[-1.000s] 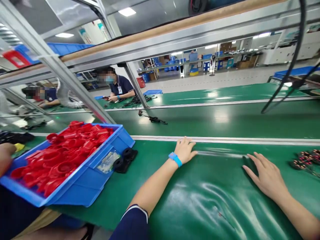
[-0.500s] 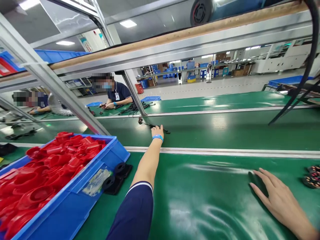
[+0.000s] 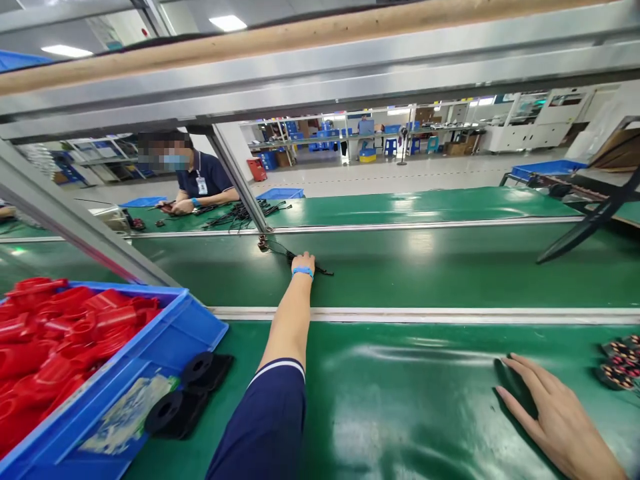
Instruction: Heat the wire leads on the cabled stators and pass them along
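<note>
My left hand (image 3: 303,263) is stretched far forward over the middle belt, its fingers closed around a black cable (image 3: 326,271). From the cable, thin wires run left to a small copper-coloured wound part (image 3: 263,243), probably a motor coil, lying by the foot of a metal post. My fingertips are partly hidden behind the back of the hand. Low on the right, my right hand (image 3: 547,407) rests over the green table with fingers and thumb apart, holding nothing. Just beyond it, several round copper-wound coils (image 3: 620,363) sit at the right edge.
A blue bin (image 3: 205,323) full of red plastic parts (image 3: 85,327) stands at left, with black holed blocks (image 3: 187,393) beside it. A metal rail (image 3: 320,87) crosses overhead. Across the belt, a masked co-worker (image 3: 207,173) handles parts near piled black cables (image 3: 245,212).
The view has turned right and moved nearer, so the bin has slid left. My left hand stays at the cable, which has shifted little; my right hand keeps its open pose.
</note>
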The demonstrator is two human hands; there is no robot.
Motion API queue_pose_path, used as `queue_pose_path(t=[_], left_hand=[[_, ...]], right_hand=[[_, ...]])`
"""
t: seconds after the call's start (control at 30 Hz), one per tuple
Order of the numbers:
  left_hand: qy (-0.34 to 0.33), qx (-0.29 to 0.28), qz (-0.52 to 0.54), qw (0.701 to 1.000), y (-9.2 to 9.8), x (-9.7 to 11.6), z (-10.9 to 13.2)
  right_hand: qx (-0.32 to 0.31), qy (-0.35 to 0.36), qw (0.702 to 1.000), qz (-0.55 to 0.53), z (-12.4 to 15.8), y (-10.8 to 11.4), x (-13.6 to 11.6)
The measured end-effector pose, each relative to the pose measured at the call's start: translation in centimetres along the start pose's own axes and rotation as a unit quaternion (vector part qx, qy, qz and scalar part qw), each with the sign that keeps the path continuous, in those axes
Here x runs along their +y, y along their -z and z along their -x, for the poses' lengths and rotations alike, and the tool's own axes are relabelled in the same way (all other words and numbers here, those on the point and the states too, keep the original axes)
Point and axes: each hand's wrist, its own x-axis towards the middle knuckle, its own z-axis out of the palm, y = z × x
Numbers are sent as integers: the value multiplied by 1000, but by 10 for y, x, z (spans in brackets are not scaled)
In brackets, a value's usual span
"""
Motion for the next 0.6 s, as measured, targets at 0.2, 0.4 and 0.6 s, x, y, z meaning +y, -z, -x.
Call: queue_pose_path(t=[0.2, 0.4, 0.6], left_hand=[[-12, 4, 0, 1000, 7, -1, 15], [-17, 39, 16, 999, 27, -8, 33], [-10, 114, 35, 993, 59, -23, 50]], right_hand=[[-16, -29, 999, -14, 5, -9, 5], [-19, -40, 999, -16, 2, -10, 3], [-15, -42, 999, -18, 0, -11, 2]])
